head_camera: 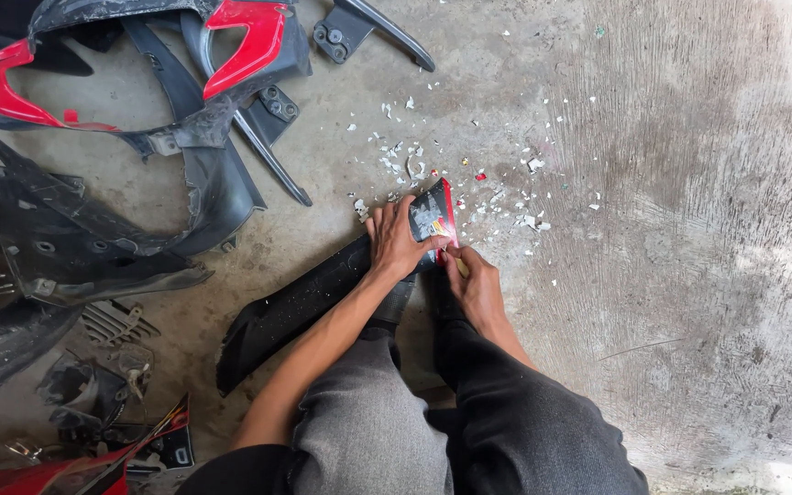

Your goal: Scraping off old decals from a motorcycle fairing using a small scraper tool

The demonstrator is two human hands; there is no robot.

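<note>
Black plastic panel (309, 302) lies under the left hand (394, 243)'s spread fingers; right hand (476, 286) pinches its edge.

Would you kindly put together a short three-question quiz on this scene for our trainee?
1. True or false: the left hand presses flat on the long black panel.
2. Where does the right hand work? A) at the panel's red-edged end B) on the red and black fairing pile
3. What litters the concrete floor beyond the panel?

Key: 1 true; 2 A; 3 small white and red flakes.
</note>
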